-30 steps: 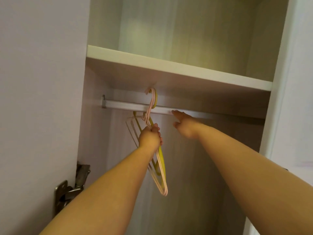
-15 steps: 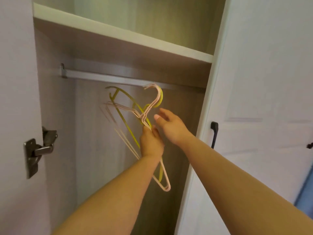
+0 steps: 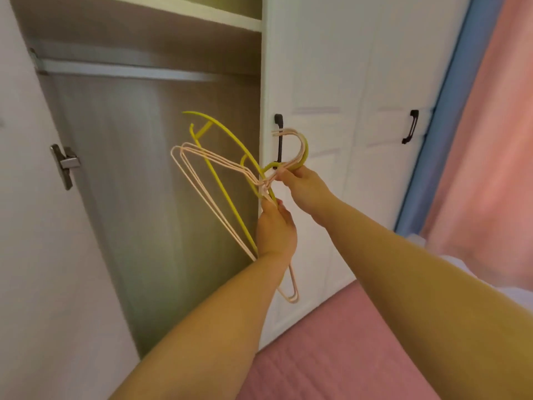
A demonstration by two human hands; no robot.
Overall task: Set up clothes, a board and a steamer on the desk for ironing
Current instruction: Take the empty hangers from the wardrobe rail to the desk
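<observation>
Bunch of thin pink wire hangers (image 3: 202, 180) plus yellow-green plastic hanger (image 3: 222, 180): long side tilts up-left. Left hand (image 3: 276, 229) grips necks from below. Right hand (image 3: 302, 186) pinches hooks on top, nearer.

Lime-yellow hanger (image 3: 222, 180) bundled with pale pink wire hangers (image 3: 202, 194). White wardrobe doors (image 3: 326, 67) with black handles (image 3: 410, 127); the nearer black handle (image 3: 278, 140) partly behind the pink hooks. Grey-brown woodgrain wardrobe interior (image 3: 150, 174) under a silver rail (image 3: 124, 71). Silver-grey hinge (image 3: 65, 166) on the white open door (image 3: 31, 226). Dusty-pink quilted bedspread (image 3: 346, 356). Salmon-pink curtain (image 3: 487, 140) beside a blue strip (image 3: 438, 125).
</observation>
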